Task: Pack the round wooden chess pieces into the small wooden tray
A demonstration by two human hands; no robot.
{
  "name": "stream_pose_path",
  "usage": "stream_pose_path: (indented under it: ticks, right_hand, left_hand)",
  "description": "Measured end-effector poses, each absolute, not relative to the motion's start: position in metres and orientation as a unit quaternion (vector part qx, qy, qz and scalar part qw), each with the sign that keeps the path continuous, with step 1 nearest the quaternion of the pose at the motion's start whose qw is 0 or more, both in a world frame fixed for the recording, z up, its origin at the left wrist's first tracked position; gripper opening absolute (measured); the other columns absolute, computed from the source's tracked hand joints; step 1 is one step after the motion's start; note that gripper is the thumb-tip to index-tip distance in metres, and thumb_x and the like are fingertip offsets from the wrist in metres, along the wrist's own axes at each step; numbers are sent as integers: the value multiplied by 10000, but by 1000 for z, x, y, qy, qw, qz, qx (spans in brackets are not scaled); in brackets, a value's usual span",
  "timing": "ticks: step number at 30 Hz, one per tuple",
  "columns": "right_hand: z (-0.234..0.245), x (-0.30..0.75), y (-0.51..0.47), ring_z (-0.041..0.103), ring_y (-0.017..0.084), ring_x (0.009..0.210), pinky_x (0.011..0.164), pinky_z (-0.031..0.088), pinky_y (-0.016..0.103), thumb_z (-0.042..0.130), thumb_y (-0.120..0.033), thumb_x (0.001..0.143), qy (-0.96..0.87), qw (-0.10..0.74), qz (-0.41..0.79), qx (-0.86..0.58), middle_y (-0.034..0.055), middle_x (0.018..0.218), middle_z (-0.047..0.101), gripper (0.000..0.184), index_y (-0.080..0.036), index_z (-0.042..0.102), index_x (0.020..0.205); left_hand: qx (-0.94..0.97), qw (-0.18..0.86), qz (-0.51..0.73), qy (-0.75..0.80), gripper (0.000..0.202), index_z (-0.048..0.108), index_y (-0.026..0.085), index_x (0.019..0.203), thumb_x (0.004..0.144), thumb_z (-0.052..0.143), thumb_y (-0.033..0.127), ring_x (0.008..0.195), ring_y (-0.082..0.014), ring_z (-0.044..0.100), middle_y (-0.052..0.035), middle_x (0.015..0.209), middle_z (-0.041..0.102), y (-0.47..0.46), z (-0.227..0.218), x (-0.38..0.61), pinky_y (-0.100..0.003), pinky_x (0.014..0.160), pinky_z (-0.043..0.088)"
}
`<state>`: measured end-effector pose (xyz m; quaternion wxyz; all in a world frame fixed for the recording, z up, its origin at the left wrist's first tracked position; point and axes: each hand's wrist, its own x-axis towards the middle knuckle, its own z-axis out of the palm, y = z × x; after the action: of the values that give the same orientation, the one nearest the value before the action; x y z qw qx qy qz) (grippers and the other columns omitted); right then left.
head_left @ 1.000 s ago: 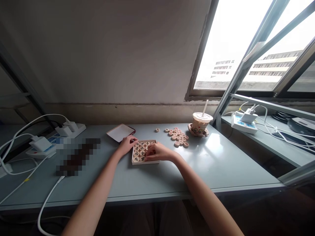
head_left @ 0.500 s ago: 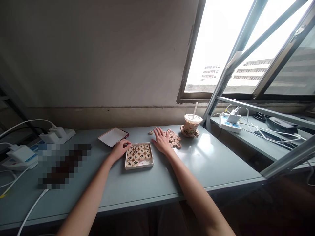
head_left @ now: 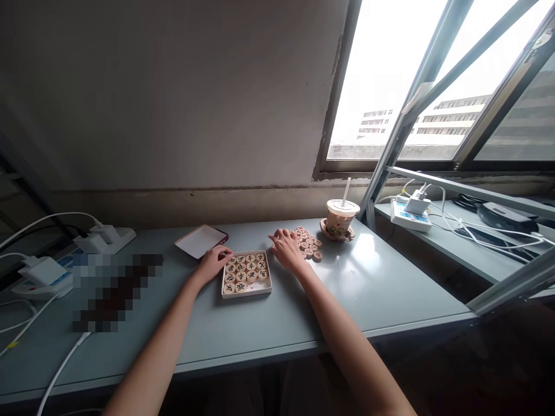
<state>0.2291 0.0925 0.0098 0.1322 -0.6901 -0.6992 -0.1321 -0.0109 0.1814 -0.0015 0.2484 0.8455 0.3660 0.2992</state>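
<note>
opening upward, the box (head_left: 247,294) lies roughly square to the table edge (head_left: 243,358).

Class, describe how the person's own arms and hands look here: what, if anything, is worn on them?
Both the left hand and right hand are ungloved. The left forearm and right forearm are bare down to the picture's lower edge, with no sleeve, watch or bracelet visible. Any ring is too small to tell.

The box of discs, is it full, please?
Not quite: black-marked discs fill most of the box, but its floor shows at the near right.
</note>
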Motion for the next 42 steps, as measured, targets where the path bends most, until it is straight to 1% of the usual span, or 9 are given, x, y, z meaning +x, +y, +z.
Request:
stream_pose_path:
  ticks: [6,9,13,20,24,28,32,38,42]
  right_hand:
    - [14,236,87,524,257,1006,853,405,364,481,-183,888,-669,131,-35,-731,156,1140,545,255,-159,656,1071]
    - [23,239,81,580,180,859,783,431,281,557,-163,846,-689,192,54,-697,106,1023,607,203,-154,674,1012]
    - [41,226,70,582,134,815,733,445,238,675,-221,759,-751,295,202,-555,23,956,659,314,-206,645,1072]
    - [51,198,58,536,90,675,611,413,197,707,-209,689,-793,217,360,-442,-16,792,632,266,-186,694,953]
    - [50,199,58,529,95,706,617,401,196,716,-209,681,-799,225,319,-457,6,874,618,262,-195,684,941]
    - [48,201,60,502,109,689,651,361,222,726,-304,698,-812,188,231,-501,10,797,614,133,-186,693,750]
    - [46,201,60,504,120,686,738,330,263,663,-417,760,-820,149,196,-516,8,719,624,240,-198,706,670]
    - [45,207,62,524,132,706,745,343,274,530,-428,866,-800,194,156,-546,29,785,640,322,-193,703,729]
    - [29,224,74,497,246,1071,939,302,408,464,-355,909,-668,249,-61,-699,101,1122,614,268,-217,653,1039]
  left_hand:
    - [843,254,299,368,294,650,187,798,765,500,437,830,-214,617,-71,901,677,181,-2,-11,-321,779,488]
    - [842,252,301,369,290,649,190,787,764,501,439,861,-221,617,-73,901,680,181,-2,-11,-324,789,489]
    - [844,252,298,367,295,649,181,781,772,499,436,856,-221,623,-76,900,678,179,1,-11,-325,793,488]
    - [847,255,289,366,291,644,175,830,795,486,417,861,-219,623,-80,925,672,178,0,-11,-321,786,485]
    - [848,257,285,366,282,641,178,826,795,486,412,867,-221,620,-78,926,668,181,-2,-11,-321,787,482]
    - [849,251,284,369,283,644,185,817,795,484,416,870,-221,617,-72,919,664,181,-2,-11,-324,793,477]
    - [846,251,286,372,283,651,188,815,795,487,417,873,-222,616,-71,920,666,180,-1,-11,-329,797,477]
    - [850,244,284,369,290,650,188,816,799,478,420,850,-209,610,-67,915,663,182,-4,-11,-320,789,474]
    - [852,232,289,370,287,647,186,814,790,482,420,862,-218,602,-77,928,646,182,-5,-11,-335,807,470]
